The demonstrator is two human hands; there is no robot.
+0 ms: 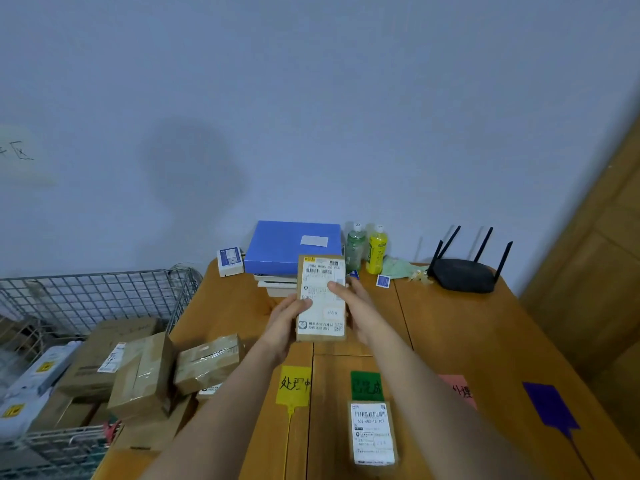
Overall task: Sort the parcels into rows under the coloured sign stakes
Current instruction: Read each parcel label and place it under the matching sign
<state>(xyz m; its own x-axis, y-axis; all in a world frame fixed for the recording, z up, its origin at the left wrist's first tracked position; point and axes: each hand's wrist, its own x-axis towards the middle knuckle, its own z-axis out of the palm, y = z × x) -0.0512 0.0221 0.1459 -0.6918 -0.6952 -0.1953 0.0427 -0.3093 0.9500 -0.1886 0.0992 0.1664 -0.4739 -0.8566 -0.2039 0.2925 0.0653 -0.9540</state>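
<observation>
So far only one parcel [372, 434] lies under the green sign [367, 386]. We grip another box [321, 299] with our left hand [289, 322] and right hand [356, 306]; many parcels wait in the basket [104, 289].

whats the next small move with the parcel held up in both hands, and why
Probably lower the held parcel, gripped by the left hand and right hand, toward a sign row once its label is read. One parcel lies below the green sign; the yellow sign shows none.
</observation>
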